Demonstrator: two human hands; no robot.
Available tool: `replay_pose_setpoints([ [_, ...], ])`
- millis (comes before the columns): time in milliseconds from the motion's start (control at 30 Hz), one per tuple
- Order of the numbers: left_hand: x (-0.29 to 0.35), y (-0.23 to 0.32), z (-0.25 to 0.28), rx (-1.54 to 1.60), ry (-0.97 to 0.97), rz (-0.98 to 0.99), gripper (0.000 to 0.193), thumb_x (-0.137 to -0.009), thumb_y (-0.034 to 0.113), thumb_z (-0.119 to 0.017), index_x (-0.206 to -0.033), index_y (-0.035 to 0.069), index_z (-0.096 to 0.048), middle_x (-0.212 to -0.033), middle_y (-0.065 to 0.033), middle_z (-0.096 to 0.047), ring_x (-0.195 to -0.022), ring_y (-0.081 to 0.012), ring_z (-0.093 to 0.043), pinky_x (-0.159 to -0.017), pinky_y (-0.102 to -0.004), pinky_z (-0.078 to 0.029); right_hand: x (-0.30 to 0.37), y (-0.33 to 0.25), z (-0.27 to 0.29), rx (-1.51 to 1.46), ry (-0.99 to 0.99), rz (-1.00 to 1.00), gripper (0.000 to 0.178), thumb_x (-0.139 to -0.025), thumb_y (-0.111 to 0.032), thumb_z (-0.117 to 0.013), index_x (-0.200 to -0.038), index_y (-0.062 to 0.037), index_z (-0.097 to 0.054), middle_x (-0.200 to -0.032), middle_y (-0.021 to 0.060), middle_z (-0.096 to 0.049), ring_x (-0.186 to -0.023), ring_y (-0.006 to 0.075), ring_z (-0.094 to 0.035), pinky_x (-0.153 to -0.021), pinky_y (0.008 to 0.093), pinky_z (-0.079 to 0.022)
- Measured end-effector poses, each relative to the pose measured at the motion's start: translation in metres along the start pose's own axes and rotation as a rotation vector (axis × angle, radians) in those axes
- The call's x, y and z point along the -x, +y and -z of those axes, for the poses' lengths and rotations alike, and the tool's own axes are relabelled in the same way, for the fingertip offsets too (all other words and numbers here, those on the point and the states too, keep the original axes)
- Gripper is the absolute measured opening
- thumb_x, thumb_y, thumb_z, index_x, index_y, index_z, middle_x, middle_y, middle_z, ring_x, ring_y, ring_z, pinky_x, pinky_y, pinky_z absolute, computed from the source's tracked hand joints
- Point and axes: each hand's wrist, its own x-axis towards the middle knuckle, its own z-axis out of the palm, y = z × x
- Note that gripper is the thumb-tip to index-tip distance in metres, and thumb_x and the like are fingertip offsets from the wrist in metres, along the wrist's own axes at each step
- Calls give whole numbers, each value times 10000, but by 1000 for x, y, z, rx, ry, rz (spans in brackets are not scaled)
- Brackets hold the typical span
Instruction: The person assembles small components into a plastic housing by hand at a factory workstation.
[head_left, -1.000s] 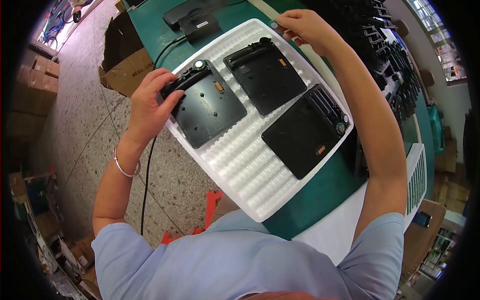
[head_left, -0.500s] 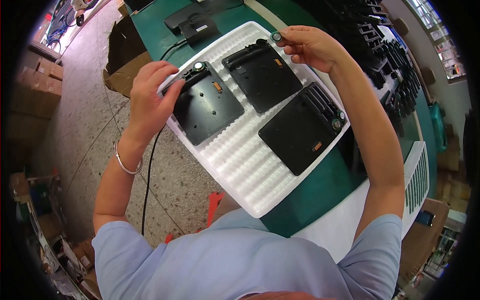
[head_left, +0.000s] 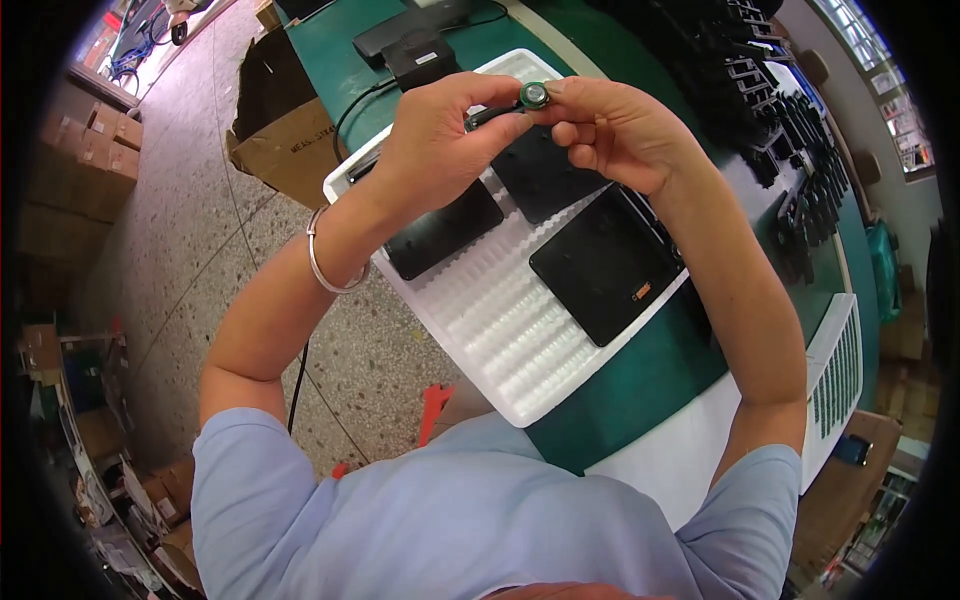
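Note:
My right hand (head_left: 615, 130) pinches a small round green-rimmed disc with a silvery centre (head_left: 535, 95) between thumb and fingertips. Close beside it, my left hand (head_left: 445, 135) has its thumb and forefinger closed on a slim black rod-like piece (head_left: 489, 116). Whether that piece belongs to the middle panel beneath cannot be told. Both hands are over the far part of a white ribbed foam tray (head_left: 470, 320). In the tray lie a left black panel (head_left: 445, 230), partly under my left arm, a middle black panel (head_left: 545, 175), and a right black panel (head_left: 605, 270) with an orange connector.
The tray rests on a green table (head_left: 620, 400). Behind it stands a black boxy device (head_left: 420, 60) with a cable. Many black parts (head_left: 770, 120) are piled at the far right. An open cardboard box (head_left: 285, 120) stands left of the table, and a white slotted panel (head_left: 835, 380) lies at right.
My left hand has moved right from the left panel to beside my right hand. The disc in my right hand has come slightly left and down, against the black rod-like piece.

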Motion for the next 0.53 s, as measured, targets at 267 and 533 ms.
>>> replay_pose_setpoints([
  [267, -6, -6, 6, 350, -132, 238, 256, -943, 195, -667, -1103, -3, -690, -932, -38, -689, -787, -92, -618, -608, -234, -496, 4, 16, 2, 26, 2, 50, 182, -942, -213, -656, -1040, -59, -653, -887, 15, -676, -712, 60, -630, -559, 203, -467],
  [533, -46, -18, 17, 520, -277, 453, 226, -937, 234, -677, -1037, 31, -670, -896, -32, -679, -780, -127, -636, -633, -265, -523, -17, 10, 9, 847, 169, 693, 280, -899, -217, -681, -1109, -32, -696, -876, 42, -694, -730, 128, -644, -658, 251, -503],
])
